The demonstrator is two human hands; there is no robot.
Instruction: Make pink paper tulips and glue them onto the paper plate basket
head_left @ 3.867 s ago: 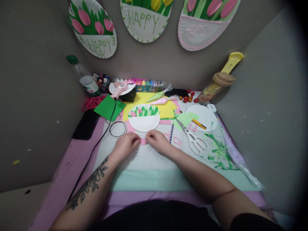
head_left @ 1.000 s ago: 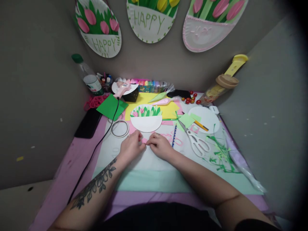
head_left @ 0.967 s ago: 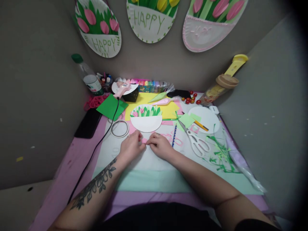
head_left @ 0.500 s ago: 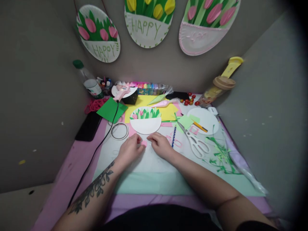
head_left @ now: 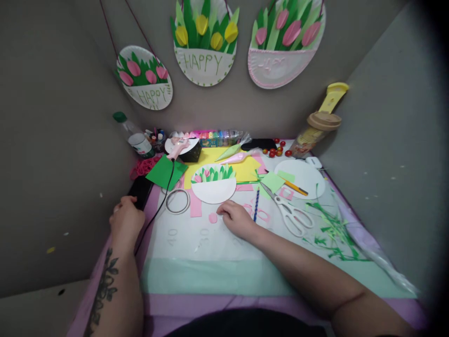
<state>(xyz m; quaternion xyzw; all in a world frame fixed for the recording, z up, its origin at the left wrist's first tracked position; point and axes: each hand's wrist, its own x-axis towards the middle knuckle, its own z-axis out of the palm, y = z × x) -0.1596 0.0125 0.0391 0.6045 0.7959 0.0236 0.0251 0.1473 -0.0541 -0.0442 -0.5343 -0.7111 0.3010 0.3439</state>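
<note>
My left hand [head_left: 126,220] reaches over the near end of a black phone [head_left: 142,194] at the table's left side. Its fingers bend over the phone, and their tips are partly hidden. My right hand [head_left: 238,220] rests on the white mat [head_left: 185,243], fingers loosely bent, the thumb a little apart, nothing visible in them. Just left of its fingertips lies a small round pink paper piece [head_left: 213,217]. Above it sits a half-covered paper plate [head_left: 214,191] with green paper leaves and pink paper tulips [head_left: 206,173].
Tape rolls [head_left: 177,201], a blue pencil [head_left: 257,205] and white-handled scissors [head_left: 291,215] lie around the mat. A pink glue gun [head_left: 178,149] trails a black cord [head_left: 156,210] beside my left arm. Green paper scraps [head_left: 336,229] are at right, and a bottle [head_left: 138,140] stands at back left.
My left hand has left the pink paper piece and moved left to the phone. The right hand stays near the piece, which lies on the mat. The camera view has tilted up slightly.
</note>
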